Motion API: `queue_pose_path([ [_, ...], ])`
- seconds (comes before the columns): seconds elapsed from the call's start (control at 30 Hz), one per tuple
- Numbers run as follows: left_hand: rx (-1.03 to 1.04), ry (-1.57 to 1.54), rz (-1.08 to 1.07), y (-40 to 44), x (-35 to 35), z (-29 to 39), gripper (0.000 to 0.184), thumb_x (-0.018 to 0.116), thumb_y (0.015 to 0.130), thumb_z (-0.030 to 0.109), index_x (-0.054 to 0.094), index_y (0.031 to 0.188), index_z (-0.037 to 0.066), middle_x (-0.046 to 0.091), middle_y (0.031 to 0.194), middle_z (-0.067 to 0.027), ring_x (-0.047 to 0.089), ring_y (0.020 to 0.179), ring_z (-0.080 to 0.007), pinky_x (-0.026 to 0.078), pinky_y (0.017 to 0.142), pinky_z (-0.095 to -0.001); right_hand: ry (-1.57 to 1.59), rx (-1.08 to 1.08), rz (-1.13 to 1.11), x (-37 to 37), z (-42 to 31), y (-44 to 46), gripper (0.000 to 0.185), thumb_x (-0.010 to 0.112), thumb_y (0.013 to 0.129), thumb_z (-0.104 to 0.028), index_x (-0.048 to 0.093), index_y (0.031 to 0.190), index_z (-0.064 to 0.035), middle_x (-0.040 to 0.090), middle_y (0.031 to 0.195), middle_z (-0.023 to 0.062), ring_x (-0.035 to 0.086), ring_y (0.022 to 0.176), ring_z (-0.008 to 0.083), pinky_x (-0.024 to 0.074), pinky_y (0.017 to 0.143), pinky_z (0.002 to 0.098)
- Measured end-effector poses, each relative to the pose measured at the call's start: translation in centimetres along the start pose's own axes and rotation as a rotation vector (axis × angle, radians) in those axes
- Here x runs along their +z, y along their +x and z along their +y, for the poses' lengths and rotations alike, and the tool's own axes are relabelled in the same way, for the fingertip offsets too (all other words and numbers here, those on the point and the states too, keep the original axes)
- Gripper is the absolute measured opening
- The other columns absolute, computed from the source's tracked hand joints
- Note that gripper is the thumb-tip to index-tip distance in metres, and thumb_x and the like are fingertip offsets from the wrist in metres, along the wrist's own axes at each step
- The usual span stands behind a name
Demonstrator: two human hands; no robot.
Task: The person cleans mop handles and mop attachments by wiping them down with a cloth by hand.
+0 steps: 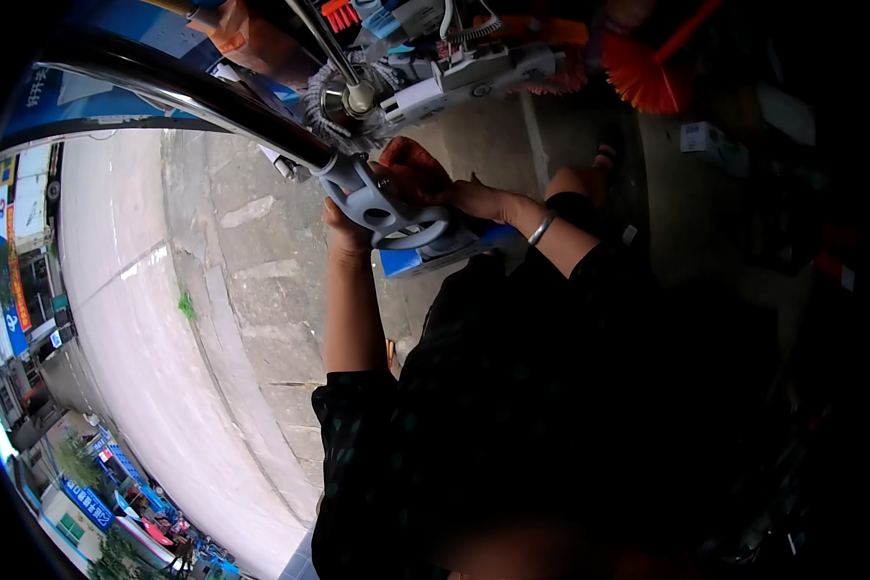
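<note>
A shiny metal pole [193, 101] slants in from the upper left and ends in a grey plastic handle [367, 198] with a loop at its end. My left hand [343, 229] is closed around the far side of this handle, its fingers partly hidden. A crumpled reddish-brown cloth [414, 166] lies against the handle's right side. My right hand [478, 199], below a silver bracelet, is closed on the cloth, with its fingertips in shadow. Under the handle is a blue box [401, 263], partly covered.
Mop heads, a white device [474, 77] and a red plastic brush [343, 14] crowd the top. An orange bristle broom [648, 75] hangs at the upper right. Concrete paving [261, 280] runs along the left toward a street with shopfronts. A small carton [710, 140] stands right.
</note>
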State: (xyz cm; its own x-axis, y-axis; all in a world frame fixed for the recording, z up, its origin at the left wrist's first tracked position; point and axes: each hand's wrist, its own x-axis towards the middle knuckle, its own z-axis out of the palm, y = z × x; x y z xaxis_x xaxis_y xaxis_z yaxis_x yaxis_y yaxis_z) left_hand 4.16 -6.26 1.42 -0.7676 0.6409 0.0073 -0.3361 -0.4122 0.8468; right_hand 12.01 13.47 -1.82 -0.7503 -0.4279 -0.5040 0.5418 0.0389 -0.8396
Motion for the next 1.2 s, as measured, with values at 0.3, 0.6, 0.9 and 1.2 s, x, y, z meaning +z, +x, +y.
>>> queue_pose_path([
  [0.3, 0.013, 0.013, -0.073, 0.9, 0.8, 0.7, 0.093, 0.052, 0.062, 0.078, 0.052, 0.105, -0.004, 0.061, 0.09, -0.0208, 0.061, 0.082, -0.0307, 0.051, 0.072, -0.0385, -1.012, -0.679, 0.753, 0.3, 5.4, -3.5, 0.034, 0.058, 0.079, -0.023, 0.056, 0.108, -0.0056, 0.058, 0.098, 0.0199, 0.054, 0.088, 0.0357, 0.0387, 0.086, 0.0445],
  [0.6, 0.073, 0.01, 0.094, 2.4, -0.2, 0.2, 0.087, 0.054, 0.065, 0.074, 0.05, 0.109, -0.002, 0.062, 0.092, -0.0173, 0.062, 0.082, -0.0283, 0.052, 0.074, -0.0387, -0.996, -0.778, 0.775, 2.2, 6.2, -2.3, 0.028, 0.059, 0.073, -0.013, 0.06, 0.098, 0.0005, 0.058, 0.093, 0.0215, 0.052, 0.091, 0.0389, 0.0395, 0.086, 0.0446],
  [0.9, 0.096, 0.024, 0.092, 2.3, -0.5, 1.3, 0.086, 0.057, 0.066, 0.072, 0.048, 0.113, 0.001, 0.061, 0.094, -0.0136, 0.061, 0.086, -0.0245, 0.051, 0.076, -0.0372, -0.91, -0.5, 0.847, -0.8, 1.8, -5.4, 0.03, 0.06, 0.075, -0.016, 0.058, 0.1, 0.0006, 0.054, 0.101, 0.0172, 0.048, 0.101, 0.0346, 0.0395, 0.087, 0.0424],
  [1.2, 0.09, -0.226, 0.064, 3.1, 1.0, 0.5, 0.081, 0.066, 0.066, 0.063, 0.047, 0.113, 0.001, 0.059, 0.098, -0.0114, 0.059, 0.089, -0.0239, 0.052, 0.075, -0.0432, -0.826, -0.409, 0.671, 3.5, 7.7, 2.1, 0.032, 0.049, 0.087, -0.023, 0.049, 0.113, -0.0039, 0.057, 0.104, 0.0206, 0.054, 0.097, 0.04, 0.0442, 0.078, 0.0433],
])
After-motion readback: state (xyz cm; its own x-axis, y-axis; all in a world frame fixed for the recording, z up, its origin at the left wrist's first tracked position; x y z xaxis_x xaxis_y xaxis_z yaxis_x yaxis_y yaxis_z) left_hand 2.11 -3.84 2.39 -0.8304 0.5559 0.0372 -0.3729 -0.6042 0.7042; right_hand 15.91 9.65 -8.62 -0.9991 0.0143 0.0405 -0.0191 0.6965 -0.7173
